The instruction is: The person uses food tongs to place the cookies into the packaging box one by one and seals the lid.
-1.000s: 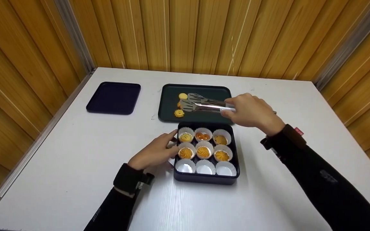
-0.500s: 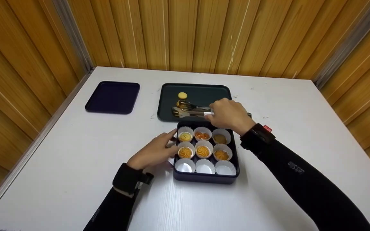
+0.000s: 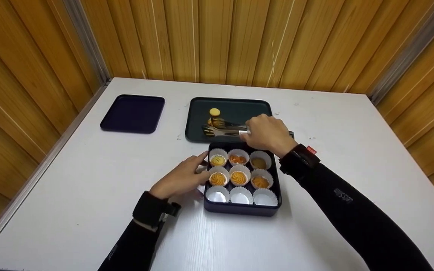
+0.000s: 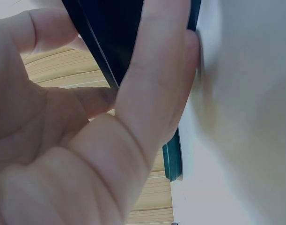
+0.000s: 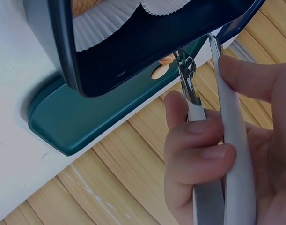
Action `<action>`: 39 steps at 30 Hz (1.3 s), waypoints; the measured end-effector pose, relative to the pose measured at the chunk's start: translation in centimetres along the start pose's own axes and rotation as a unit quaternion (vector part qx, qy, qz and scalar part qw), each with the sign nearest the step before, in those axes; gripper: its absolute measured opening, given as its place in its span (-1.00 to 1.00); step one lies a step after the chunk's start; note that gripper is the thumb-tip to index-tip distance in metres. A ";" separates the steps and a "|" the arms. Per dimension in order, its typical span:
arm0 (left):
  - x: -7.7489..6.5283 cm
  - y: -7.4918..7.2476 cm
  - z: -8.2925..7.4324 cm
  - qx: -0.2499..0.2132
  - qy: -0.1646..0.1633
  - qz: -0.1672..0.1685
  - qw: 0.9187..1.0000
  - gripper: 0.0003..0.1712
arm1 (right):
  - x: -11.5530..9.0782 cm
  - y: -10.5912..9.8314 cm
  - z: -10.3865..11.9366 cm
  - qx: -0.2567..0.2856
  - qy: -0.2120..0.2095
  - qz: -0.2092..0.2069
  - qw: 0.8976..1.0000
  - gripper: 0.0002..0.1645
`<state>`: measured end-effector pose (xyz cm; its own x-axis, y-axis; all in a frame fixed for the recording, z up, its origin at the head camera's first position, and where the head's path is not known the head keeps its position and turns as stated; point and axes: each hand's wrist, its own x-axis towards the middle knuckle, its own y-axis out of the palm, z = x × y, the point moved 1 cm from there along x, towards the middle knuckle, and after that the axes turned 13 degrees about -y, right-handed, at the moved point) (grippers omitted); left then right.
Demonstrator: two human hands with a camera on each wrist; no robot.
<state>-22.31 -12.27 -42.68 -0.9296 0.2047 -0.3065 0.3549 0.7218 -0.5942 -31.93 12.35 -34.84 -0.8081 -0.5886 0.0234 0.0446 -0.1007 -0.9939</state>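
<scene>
My right hand [image 3: 268, 131] grips metal tongs [image 3: 230, 131] by their white-covered handles, and in the right wrist view its fingers curl round both tong arms [image 5: 236, 145]. The slotted tong heads are spread low over the dark green tray [image 3: 247, 109]. A round pale cookie [image 3: 214, 112] lies behind them; another cookie [image 3: 210, 121] is partly covered by the heads. My left hand [image 3: 181, 177] rests against the left side of a navy box [image 3: 241, 209], fingers extended along its wall. Paper cups [image 3: 240, 196] fill the box; the back two rows hold cookies [image 3: 238, 177], the front row shows bare cups.
An empty dark purple tray [image 3: 133, 114] lies at the back left of the white table [image 3: 107, 195]. The green tray stands right behind the box. Wood-look panels [image 3: 236, 41] enclose the table's back and sides.
My right hand has moved left and lowered the tongs toward the green tray, their heads now over the scalloped cookie seen earlier. The left hand and the box have stayed put.
</scene>
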 end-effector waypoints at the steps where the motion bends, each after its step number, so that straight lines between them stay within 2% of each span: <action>1: 0.0 0.0 0.0 0.001 0.001 -0.001 1.000 -0.09 | 0.0 0.0 0.0 0.002 0.001 0.001 1.000 -0.54; 5: 0.0 0.0 0.0 0.000 0.002 -0.002 1.000 -0.09 | 0.0 0.3 0.1 0.001 -0.002 -0.002 1.000 -0.57; 16: 0.0 0.0 0.0 0.001 0.000 -0.007 1.000 -0.08 | -0.3 0.9 0.4 -0.066 -0.018 -0.019 0.997 -0.57; 24: 0.1 0.1 0.1 -0.002 -0.003 -0.004 1.000 -0.09 | -1.1 0.3 -0.4 -0.060 -0.034 -0.026 0.997 -0.60; 30: 0.2 0.1 0.0 0.002 0.000 -0.007 1.000 -0.09 | -3.0 -1.6 -1.7 -0.052 -0.039 -0.034 0.997 -0.57; 39: 0.1 0.1 0.1 0.003 -0.004 -0.006 1.000 -0.08 | -8.1 -4.8 -2.3 -0.024 -0.054 -0.035 0.998 -0.67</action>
<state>-22.39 -12.22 -42.83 -0.9331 0.1908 -0.3047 0.3439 0.7209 -0.6017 -26.98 19.48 -30.49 -0.7402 -0.6645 0.1022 -0.0404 -0.1078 -0.9934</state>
